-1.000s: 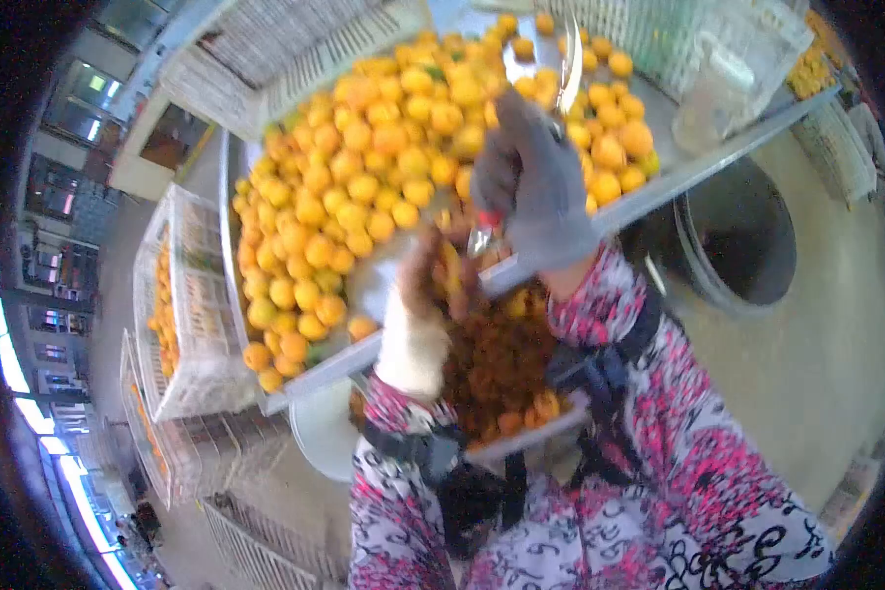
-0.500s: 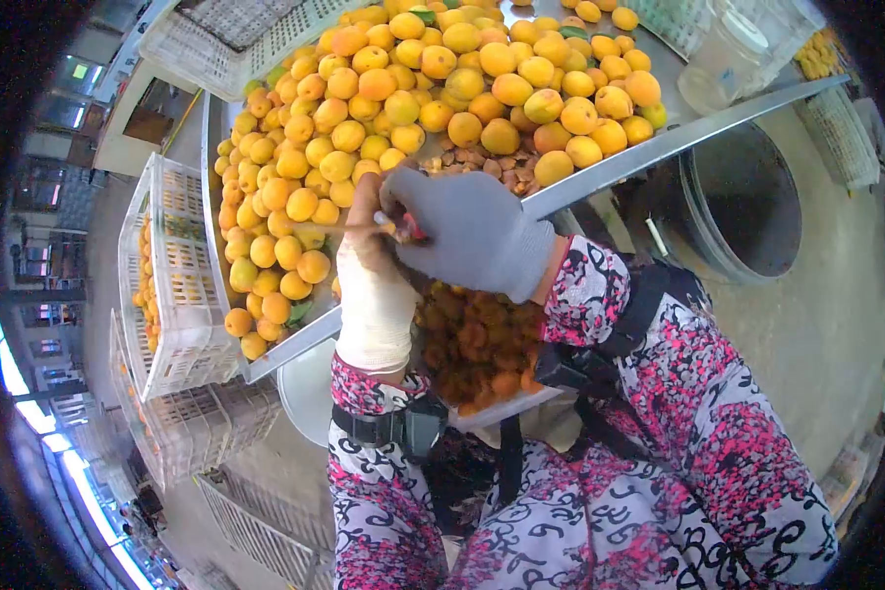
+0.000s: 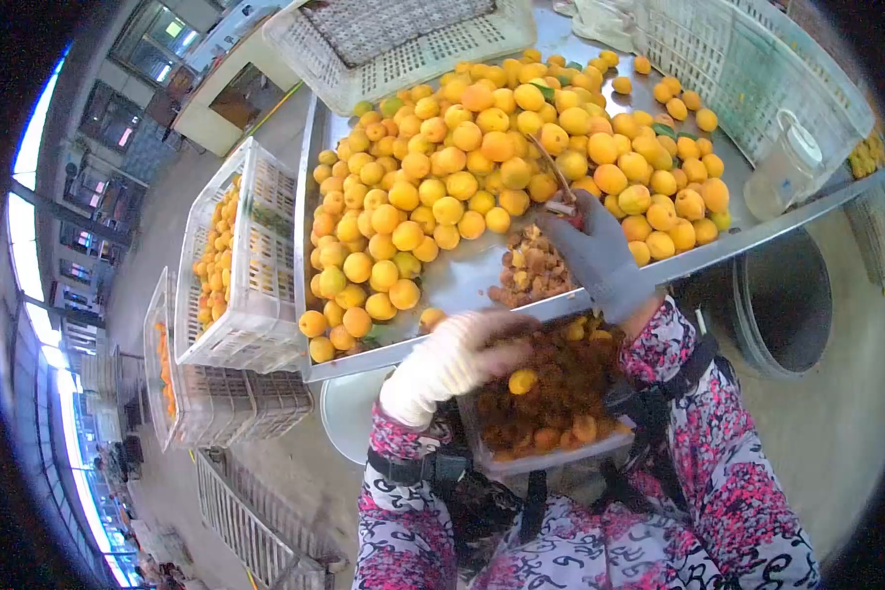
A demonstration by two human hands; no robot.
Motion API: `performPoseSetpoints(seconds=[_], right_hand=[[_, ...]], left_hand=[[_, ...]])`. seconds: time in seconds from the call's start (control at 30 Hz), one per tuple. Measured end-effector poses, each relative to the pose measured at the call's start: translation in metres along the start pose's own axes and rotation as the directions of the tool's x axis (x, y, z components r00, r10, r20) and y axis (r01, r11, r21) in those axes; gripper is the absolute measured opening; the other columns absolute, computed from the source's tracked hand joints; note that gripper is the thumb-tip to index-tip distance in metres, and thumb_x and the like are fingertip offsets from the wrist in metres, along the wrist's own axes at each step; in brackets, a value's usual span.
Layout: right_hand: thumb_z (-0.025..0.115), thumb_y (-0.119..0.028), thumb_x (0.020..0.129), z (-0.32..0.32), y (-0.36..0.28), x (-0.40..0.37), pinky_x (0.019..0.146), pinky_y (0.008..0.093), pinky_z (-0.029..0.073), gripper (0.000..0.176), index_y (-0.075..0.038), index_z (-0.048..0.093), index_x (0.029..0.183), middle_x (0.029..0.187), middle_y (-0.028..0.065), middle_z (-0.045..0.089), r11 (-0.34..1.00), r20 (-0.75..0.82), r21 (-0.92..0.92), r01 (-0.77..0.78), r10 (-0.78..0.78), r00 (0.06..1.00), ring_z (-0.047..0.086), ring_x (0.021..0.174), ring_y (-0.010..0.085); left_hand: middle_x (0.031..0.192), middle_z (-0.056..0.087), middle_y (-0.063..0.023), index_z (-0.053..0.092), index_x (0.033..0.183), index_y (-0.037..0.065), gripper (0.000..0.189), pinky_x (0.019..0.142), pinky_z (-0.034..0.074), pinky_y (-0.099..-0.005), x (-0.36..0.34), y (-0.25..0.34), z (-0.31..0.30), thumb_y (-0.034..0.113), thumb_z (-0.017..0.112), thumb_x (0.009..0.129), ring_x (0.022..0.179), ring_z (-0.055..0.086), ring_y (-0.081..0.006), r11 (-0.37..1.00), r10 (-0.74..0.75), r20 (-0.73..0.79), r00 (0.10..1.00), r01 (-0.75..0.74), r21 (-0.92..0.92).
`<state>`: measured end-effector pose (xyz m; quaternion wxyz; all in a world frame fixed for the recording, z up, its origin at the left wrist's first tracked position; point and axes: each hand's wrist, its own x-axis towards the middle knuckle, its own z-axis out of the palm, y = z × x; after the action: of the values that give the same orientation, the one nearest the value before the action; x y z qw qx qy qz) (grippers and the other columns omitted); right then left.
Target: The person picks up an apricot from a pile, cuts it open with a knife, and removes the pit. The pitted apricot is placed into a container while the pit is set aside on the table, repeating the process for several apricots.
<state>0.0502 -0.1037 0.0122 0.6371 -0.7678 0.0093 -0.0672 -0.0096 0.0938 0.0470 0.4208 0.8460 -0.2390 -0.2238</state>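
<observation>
My left hand [image 3: 450, 362], in a white glove, is over the near side of a plastic tub [image 3: 506, 466] full of halved apricots [image 3: 551, 433]. Its fingers are stretched out, blurred and apart. A bright yellow apricot piece [image 3: 523, 382] shows just below them. My right hand [image 3: 605, 258], grey-gloved, is closed around a thin knife-like tool [image 3: 553, 165] with a red handle, its slender end pointing up over the fruit. Below that hand lies a heap of brown apricot pits [image 3: 529, 270]. Whole apricots [image 3: 442, 187] are piled behind on the metal table [image 3: 462, 285].
White crates of apricots [image 3: 251, 256] stand stacked at the left. Another crate [image 3: 403, 59] rests at the table's back, beside a clear jug [image 3: 787, 167] at right. A large dark bin [image 3: 782, 305] stands on the floor at right, a white bucket [image 3: 354, 418] below the table's left.
My hands have parted: the left has come down over the tub and opened, while the right has moved away to the right, still gripping the tool. The view has shifted too.
</observation>
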Motion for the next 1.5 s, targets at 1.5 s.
performPoseSetpoints(seconds=[1.5], right_hand=[[0.050,-0.032,0.092,-0.002,-0.017,-0.029,0.049,0.0295,0.041,0.034,0.001,0.053,0.100,0.062,0.0066,0.056,0.979,0.218,0.145,0.143,-0.172,0.961,0.055,0.054,0.0144]], left_hand=[[0.090,0.062,-0.0088,0.048,0.118,0.002,0.048,0.054,0.045,-0.0289,0.058,-0.006,0.019,0.041,0.042,0.092,0.064,0.058,-0.0206,0.295,-0.172,-0.289,0.942,-0.230,-0.927]])
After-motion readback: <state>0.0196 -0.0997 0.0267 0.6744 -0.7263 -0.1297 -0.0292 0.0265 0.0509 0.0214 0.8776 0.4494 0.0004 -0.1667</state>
